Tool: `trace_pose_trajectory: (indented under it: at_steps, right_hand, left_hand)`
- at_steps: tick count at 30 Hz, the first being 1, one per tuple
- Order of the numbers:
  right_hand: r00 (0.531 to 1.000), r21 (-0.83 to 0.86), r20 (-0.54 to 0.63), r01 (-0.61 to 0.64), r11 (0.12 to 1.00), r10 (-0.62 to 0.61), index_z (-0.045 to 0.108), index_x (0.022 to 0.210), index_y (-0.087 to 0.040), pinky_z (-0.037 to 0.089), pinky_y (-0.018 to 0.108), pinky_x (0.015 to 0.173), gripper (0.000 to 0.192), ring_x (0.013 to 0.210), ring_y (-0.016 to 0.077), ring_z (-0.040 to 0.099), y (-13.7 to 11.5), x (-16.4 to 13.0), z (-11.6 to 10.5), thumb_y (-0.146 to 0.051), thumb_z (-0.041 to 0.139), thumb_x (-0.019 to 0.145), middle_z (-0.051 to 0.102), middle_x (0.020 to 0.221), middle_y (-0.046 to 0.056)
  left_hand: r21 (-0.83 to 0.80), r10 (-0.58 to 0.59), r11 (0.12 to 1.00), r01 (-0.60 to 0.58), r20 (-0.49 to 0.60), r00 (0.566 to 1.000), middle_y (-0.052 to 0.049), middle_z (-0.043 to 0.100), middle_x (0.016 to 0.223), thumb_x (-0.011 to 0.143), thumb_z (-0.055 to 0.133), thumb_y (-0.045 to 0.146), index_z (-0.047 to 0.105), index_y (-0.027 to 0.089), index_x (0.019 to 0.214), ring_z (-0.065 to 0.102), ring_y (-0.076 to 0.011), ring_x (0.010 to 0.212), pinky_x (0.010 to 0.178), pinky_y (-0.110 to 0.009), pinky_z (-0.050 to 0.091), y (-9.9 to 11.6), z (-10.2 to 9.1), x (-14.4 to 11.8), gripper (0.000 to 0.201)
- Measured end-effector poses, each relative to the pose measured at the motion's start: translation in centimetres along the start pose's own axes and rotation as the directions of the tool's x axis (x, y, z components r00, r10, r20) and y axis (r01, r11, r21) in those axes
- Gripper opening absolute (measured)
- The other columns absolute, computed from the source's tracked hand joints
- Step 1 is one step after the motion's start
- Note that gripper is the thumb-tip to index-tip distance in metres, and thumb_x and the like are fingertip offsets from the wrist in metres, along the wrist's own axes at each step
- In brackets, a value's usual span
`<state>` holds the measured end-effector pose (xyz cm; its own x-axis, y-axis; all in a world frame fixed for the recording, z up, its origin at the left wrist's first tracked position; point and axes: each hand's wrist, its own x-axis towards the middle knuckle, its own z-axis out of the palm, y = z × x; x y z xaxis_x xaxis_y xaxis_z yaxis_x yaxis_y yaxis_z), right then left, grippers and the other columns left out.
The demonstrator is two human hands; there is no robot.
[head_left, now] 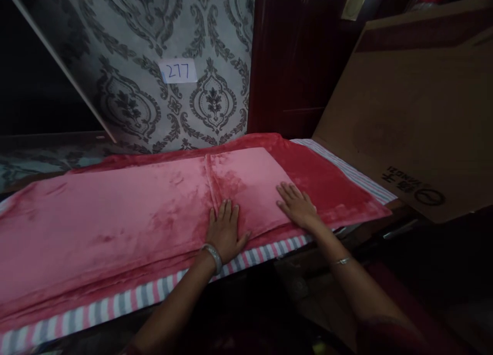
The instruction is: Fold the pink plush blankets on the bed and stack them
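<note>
A long piece of pink plush fabric lies spread and folded in layers, its lighter side up, with a raised seam or fold crossing it. My left hand rests flat on it just below that seam, fingers stretched out. To its right, my right hand is also flat, touching the right edge of the lighter folded panel. Beyond this edge shows a darker red layer that tapers to a corner. Neither hand grips anything. Whether the fabric is a garment or a blanket I cannot tell.
Beneath the fabric lies a striped cloth along the front edge. A large cardboard box stands at the right. Behind are patterned wallpaper with a paper marked 277, a dark red wooden panel and a dark screen.
</note>
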<state>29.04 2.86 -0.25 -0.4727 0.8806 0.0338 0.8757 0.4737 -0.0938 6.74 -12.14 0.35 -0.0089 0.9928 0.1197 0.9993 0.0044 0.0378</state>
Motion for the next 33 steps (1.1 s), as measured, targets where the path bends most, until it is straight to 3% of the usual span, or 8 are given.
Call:
trace_pose_trajectory:
  at_steps: [5,8,12,17,20,25,29,33]
  right_hand:
    - [0.966,0.083,0.040,-0.259,0.962,0.257,0.035,0.155,-0.020,0.029,0.062,0.114,0.060,0.150,0.0294,0.025,5.7,-0.4,-0.1,-0.044,0.024,0.101,0.027,0.163,0.011]
    - [0.951,0.113,-0.151,-0.253,0.961,0.268,0.036,0.153,-0.015,0.033,0.063,0.111,0.060,0.148,0.0323,0.028,5.1,0.4,-1.5,-0.041,0.026,0.100,0.030,0.161,0.016]
    - [0.943,0.095,-0.319,0.131,0.987,-0.095,0.034,0.155,-0.014,0.031,0.055,0.116,0.059,0.149,0.0290,0.026,-1.3,2.9,-3.7,-0.032,0.030,0.099,0.032,0.160,0.015]
    - [0.906,0.066,-0.069,0.421,0.905,-0.417,0.029,0.157,-0.016,0.021,0.055,0.120,0.061,0.152,0.0252,0.016,-11.8,5.9,-4.0,-0.025,0.033,0.097,0.019,0.165,0.010]
    - [0.887,0.071,0.029,0.457,0.887,-0.460,0.030,0.157,-0.016,0.019,0.055,0.120,0.061,0.153,0.0242,0.016,-14.1,7.5,-2.9,-0.023,0.035,0.096,0.021,0.165,0.010]
    - [0.907,0.037,0.034,0.419,0.907,-0.420,0.028,0.157,-0.022,0.013,0.057,0.121,0.060,0.152,0.0262,0.015,-9.5,9.8,-1.4,-0.045,0.034,0.102,0.021,0.165,0.007]
    - [0.995,0.031,-0.005,0.102,0.994,-0.102,0.026,0.158,-0.023,0.018,0.057,0.120,0.061,0.152,0.0271,0.015,-2.5,10.5,-1.1,-0.049,0.028,0.103,0.017,0.166,0.007]
    - [0.995,0.107,0.013,-0.099,0.989,0.098,0.021,0.160,-0.022,0.024,0.054,0.119,0.061,0.151,0.0267,0.021,2.0,10.4,-0.4,-0.046,0.021,0.104,0.023,0.164,0.008]
  left_hand:
    - [-0.057,-0.014,0.998,0.013,-0.010,1.000,-0.021,0.024,0.163,0.092,0.044,0.058,0.034,0.009,0.154,0.018,-0.0350,0.152,0.120,-0.062,0.016,0.0,0.1,-0.1,0.080]
    - [-0.145,-0.007,0.989,0.014,0.049,0.999,-0.021,0.020,0.164,0.091,0.048,0.058,0.032,0.008,0.154,0.015,-0.0346,0.153,0.121,-0.062,0.014,-0.4,-0.5,-0.3,0.082]
    - [-0.266,-0.033,0.963,0.048,0.061,0.998,-0.016,0.024,0.164,0.098,0.036,0.044,0.030,0.012,0.155,0.018,-0.0272,0.153,0.122,-0.056,0.016,-1.4,-2.9,0.4,0.066]
    - [-0.116,-0.181,0.976,0.185,0.041,0.983,-0.018,0.023,0.164,0.095,0.040,0.032,0.032,0.008,0.153,0.017,-0.0311,0.153,0.121,-0.060,0.017,-3.2,-4.9,4.5,0.064]
    - [-0.023,-0.183,0.982,0.186,0.082,0.980,-0.017,0.022,0.164,0.096,0.039,0.036,0.031,0.007,0.154,0.015,-0.0337,0.153,0.120,-0.061,0.018,-4.1,-3.6,6.3,0.066]
    - [0.032,-0.135,0.990,0.134,0.052,0.989,-0.017,0.025,0.164,0.098,0.032,0.041,0.030,0.009,0.156,0.017,-0.0315,0.153,0.121,-0.059,0.018,-5.2,-0.6,6.5,0.066]
    - [0.041,-0.131,0.991,0.129,0.044,0.990,-0.017,0.026,0.163,0.098,0.035,0.040,0.030,0.009,0.156,0.019,-0.0320,0.152,0.120,-0.059,0.019,-5.4,-0.3,6.4,0.066]
    - [0.025,-0.140,0.990,0.138,0.060,0.988,-0.017,0.025,0.163,0.097,0.036,0.039,0.030,0.010,0.155,0.018,-0.0315,0.152,0.120,-0.059,0.019,-5.2,-0.7,6.5,0.065]
